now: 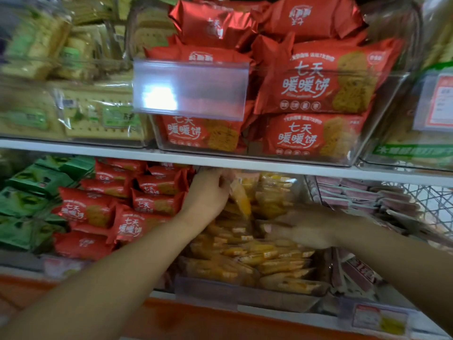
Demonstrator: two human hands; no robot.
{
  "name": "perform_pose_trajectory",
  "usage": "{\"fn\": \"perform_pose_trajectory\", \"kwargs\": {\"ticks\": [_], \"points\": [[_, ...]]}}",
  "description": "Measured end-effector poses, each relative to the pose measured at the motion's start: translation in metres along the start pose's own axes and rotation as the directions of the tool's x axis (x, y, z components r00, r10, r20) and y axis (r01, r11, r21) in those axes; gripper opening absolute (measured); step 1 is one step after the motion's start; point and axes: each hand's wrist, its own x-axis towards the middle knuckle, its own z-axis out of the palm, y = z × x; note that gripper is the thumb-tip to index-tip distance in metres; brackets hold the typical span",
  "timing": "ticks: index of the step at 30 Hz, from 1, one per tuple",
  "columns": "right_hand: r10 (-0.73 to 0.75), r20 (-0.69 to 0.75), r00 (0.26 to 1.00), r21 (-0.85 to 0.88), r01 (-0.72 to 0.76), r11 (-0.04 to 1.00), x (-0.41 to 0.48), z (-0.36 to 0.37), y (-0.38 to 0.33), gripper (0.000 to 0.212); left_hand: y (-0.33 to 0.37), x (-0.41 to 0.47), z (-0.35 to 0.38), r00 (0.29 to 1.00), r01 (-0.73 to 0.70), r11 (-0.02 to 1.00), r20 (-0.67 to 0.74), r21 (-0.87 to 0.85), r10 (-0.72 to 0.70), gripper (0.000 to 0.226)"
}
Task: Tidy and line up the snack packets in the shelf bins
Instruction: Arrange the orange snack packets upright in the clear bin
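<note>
Yellow packets point(257, 261) are filling the clear middle bin point(215, 289) on the lower shelf, with red packets point(117, 217) lying in the next bin to the left and green packets point(27, 192) beyond them. The left hand point(210, 192) is reaching to the back of the middle bin, its fingers curling round one tilted packet point(241, 201) above the pile. The right hand point(311, 229) is hovering low over the same pile; blur is hiding whether its fingers are grasping anything.
</note>
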Motion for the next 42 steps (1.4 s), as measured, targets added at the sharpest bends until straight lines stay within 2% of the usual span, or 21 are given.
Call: {"fn": "perform_pose_trajectory", "kwargs": {"ticks": [4, 7, 10, 12, 14, 16, 17, 18, 20, 21, 22, 24, 25, 27, 30, 33, 35, 36, 37, 40, 42], "points": [[0.028, -0.061, 0.998, -0.011, -0.029, 1.0, -0.012, -0.016, -0.009, 0.04, -0.009, -0.02, -0.005, 0.98, 0.067, 0.956, -0.159, -0.287, -0.116, 0.032], [0.006, -0.054, 0.999, 0.127, 0.001, 0.992, -0.016, -0.019, -0.013, 0.035, -0.007, -0.025, -0.008, 0.947, 0.145, 0.812, -0.158, -0.565, -0.28, 0.035], [0.005, -0.063, 0.998, 0.308, 0.014, 0.951, -0.021, -0.017, -0.016, 0.034, 0.006, -0.026, -0.011, 0.875, 0.328, 0.538, 0.036, -0.777, -0.482, 0.025], [0.055, -0.172, 0.984, 0.421, 0.023, 0.907, -0.025, -0.013, -0.013, 0.036, 0.013, -0.027, -0.01, 0.823, 0.436, 0.352, 0.208, -0.828, -0.528, 0.023], [0.112, -0.3, 0.947, 0.58, 0.087, 0.81, -0.029, -0.009, -0.011, 0.037, 0.016, -0.028, -0.007, 0.799, 0.486, 0.27, 0.296, -0.831, -0.524, 0.024], [0.171, -0.336, 0.926, 0.758, 0.158, 0.632, -0.034, -0.006, -0.012, 0.044, 0.018, -0.026, -0.004, 0.817, 0.472, 0.29, 0.289, -0.833, -0.499, 0.024], [0.19, -0.33, 0.925, 0.841, 0.196, 0.504, -0.036, -0.007, -0.015, 0.047, 0.02, -0.025, -0.003, 0.836, 0.453, 0.327, 0.267, -0.829, -0.48, 0.025], [0.207, -0.321, 0.924, 0.909, 0.239, 0.34, -0.037, -0.006, -0.016, 0.048, 0.022, -0.025, -0.003, 0.855, 0.436, 0.366, 0.25, -0.822, -0.455, 0.025], [0.236, -0.27, 0.933, 0.955, 0.291, -0.058, -0.038, -0.008, -0.016, 0.048, 0.024, -0.024, 0.001, 0.886, 0.42, 0.45, 0.249, -0.788, -0.392, 0.024], [0.244, -0.245, 0.938, 0.93, 0.298, -0.216, -0.038, -0.009, -0.015, 0.049, 0.023, -0.025, 0.003, 0.908, 0.4, 0.524, 0.246, -0.752, -0.34, 0.023], [0.27, -0.228, 0.935, 0.905, 0.306, -0.296, -0.037, -0.007, -0.013, 0.045, 0.02, -0.027, 0.006, 0.935, 0.352, 0.634, 0.23, -0.688, -0.27, 0.023], [0.402, -0.192, 0.895, 0.912, 0.315, -0.264, -0.038, -0.003, -0.012, 0.038, 0.014, -0.03, 0.01, 0.979, 0.172, 0.846, 0.182, -0.505, -0.091, 0.028], [0.467, -0.183, 0.865, 0.922, 0.316, -0.224, -0.039, -0.001, -0.011, 0.043, 0.012, -0.032, 0.01, 0.984, 0.08, 0.901, 0.176, -0.426, -0.004, 0.031], [0.5, -0.188, 0.845, 0.92, 0.33, -0.211, -0.046, 0.002, -0.011, 0.05, 0.009, -0.036, 0.008, 0.965, -0.016, 0.94, 0.241, -0.341, 0.104, 0.046], [0.462, -0.154, 0.873, 0.919, 0.298, -0.257, -0.062, 0.003, -0.012, 0.038, 0.012, -0.044, 0.009, 0.924, -0.105, 0.968, 0.338, -0.227, 0.18, 0.067], [0.411, -0.097, 0.906, 0.931, 0.229, -0.284, -0.077, 0.003, -0.016, 0.037, 0.023, -0.052, 0.01, 0.929, -0.271, 0.953, 0.22, -0.137, 0.296, 0.045], [0.362, -0.065, 0.93, 0.937, 0.182, -0.299, -0.086, 0.001, -0.017, 0.044, 0.03, -0.052, 0.008, 0.937, -0.293, 0.949, 0.162, -0.113, 0.309, 0.021], [0.324, -0.054, 0.944, 0.946, 0.152, -0.285, -0.091, -0.001, -0.016, 0.048, 0.033, -0.052, 0.007, 0.942, -0.29, 0.951, 0.143, -0.112, 0.304, 0.018], [0.307, -0.057, 0.95, 0.971, 0.125, -0.205, -0.097, -0.006, -0.017, 0.049, 0.036, -0.051, 0.006, 0.95, -0.263, 0.957, 0.14, -0.124, 0.28, 0.018], [0.372, -0.242, 0.896, 0.926, 0.098, 0.365, -0.105, -0.015, -0.01, 0.034, 0.042, -0.045, 0.005, 0.965, -0.155, 0.972, 0.185, -0.176, 0.188, 0.022], [0.397, -0.411, 0.821, 0.791, 0.104, 0.603, -0.104, -0.016, -0.006, 0.027, 0.045, -0.041, 0.008, 0.963, -0.11, 0.972, 0.22, -0.207, 0.156, 0.023]]}}
